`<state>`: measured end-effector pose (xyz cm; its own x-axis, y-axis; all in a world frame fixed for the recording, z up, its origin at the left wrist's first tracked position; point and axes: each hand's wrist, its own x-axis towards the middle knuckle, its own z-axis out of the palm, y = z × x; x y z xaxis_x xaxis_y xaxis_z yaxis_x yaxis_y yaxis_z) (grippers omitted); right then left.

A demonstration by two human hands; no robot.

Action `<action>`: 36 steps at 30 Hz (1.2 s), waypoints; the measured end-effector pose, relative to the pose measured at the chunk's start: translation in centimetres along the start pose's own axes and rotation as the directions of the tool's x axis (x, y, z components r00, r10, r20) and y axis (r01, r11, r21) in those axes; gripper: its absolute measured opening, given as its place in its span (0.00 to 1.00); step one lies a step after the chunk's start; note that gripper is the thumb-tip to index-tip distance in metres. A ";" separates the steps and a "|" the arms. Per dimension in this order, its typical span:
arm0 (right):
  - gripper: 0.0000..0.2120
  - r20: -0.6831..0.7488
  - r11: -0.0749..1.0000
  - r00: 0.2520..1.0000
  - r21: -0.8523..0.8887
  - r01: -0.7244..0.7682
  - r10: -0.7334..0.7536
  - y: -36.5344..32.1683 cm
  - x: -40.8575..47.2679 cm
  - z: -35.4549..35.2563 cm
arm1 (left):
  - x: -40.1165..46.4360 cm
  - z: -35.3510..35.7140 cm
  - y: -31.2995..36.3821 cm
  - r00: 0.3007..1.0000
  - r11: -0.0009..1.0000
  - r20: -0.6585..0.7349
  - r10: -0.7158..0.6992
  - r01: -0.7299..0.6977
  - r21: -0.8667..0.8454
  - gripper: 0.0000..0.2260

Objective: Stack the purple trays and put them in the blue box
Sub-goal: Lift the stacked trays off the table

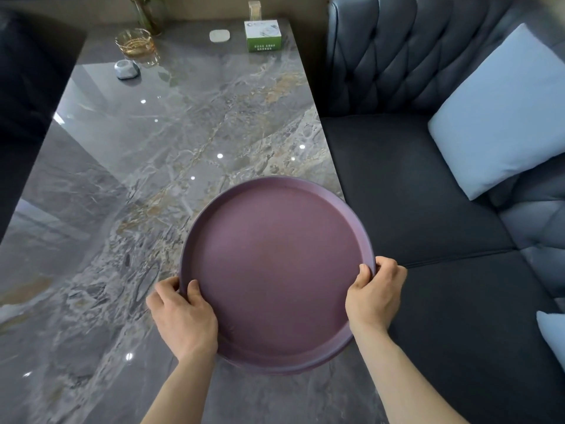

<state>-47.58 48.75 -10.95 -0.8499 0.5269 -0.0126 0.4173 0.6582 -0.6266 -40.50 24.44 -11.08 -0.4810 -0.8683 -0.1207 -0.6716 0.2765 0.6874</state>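
A big shiny grey marble table (171,154) sits beside a dark blue padded sofa (428,185) with a light blue pillow (501,114) on it. A round purple plastic tray (275,264) is near the table's right edge, part of it sticking out toward the sofa. The left hand (183,316) grips its left rim. The right hand (374,295) grips its right rim. Far back stands a small glass cup (137,45).

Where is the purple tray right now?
In the head view the purple tray sits low and centre-right, gripped at its near rim by the left hand and right hand, overhanging the marble table's right edge beside the dark sofa.
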 end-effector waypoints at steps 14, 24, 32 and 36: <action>0.37 0.501 0.579 0.707 -0.413 0.703 -0.500 -1.0 -1.7 0.9 | -1.1 2.8 1.6 0.660 0.559 0.503 0.557 -0.747 0.361 0.38; 0.37 0.515 0.597 0.722 -0.422 0.682 -0.462 -2.3 -1.3 0.0 | -0.4 2.1 3.3 0.673 0.578 0.538 0.507 -0.729 0.367 0.35; 0.34 0.216 0.967 0.973 -0.254 -0.024 0.081 -2.0 1.5 -1.2 | 4.6 0.1 4.3 0.945 0.889 0.251 0.209 -0.291 0.353 0.36; 0.32 0.213 0.964 0.971 -0.262 -0.047 0.105 -2.3 1.9 -1.6 | 6.6 0.3 4.4 0.959 0.970 0.285 -0.003 -0.067 0.234 0.33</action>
<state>-49.60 49.11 -8.30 -0.8501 0.4665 -0.2444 0.5266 0.7504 -0.3995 -46.78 20.10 -9.09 -0.6198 -0.7159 -0.3214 -0.7512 0.4228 0.5069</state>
